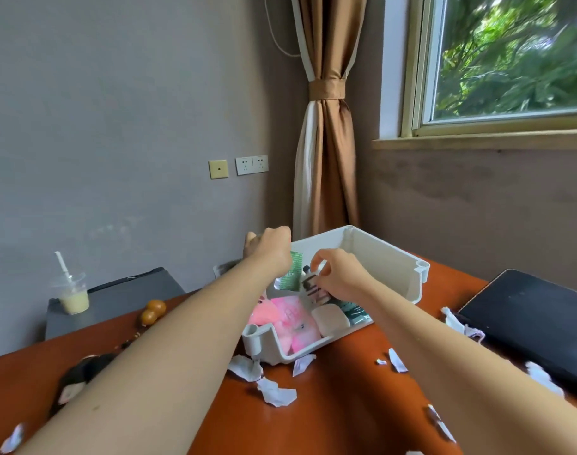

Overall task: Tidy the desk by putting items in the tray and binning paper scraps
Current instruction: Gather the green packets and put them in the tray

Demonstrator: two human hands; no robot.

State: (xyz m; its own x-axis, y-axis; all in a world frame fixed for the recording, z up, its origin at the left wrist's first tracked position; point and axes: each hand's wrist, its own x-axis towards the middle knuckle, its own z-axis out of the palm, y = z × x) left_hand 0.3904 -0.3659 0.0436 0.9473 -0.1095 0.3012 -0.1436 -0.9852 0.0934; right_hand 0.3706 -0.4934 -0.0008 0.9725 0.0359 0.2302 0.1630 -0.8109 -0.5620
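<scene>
Stowing: right hand (341,274) pinches a small striped packet (315,290) inside the white plastic tray (379,254); left hand (274,244) grip curls at the rim, perhaps holding it. Next: gather torn white paper scraps (275,392).

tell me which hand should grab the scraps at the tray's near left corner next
Left, probably. The paper scraps lie right beside the left forearm, while the right hand is busy pinching a small item over the tray. Whether the curled left hand holds anything is unclear.
</scene>
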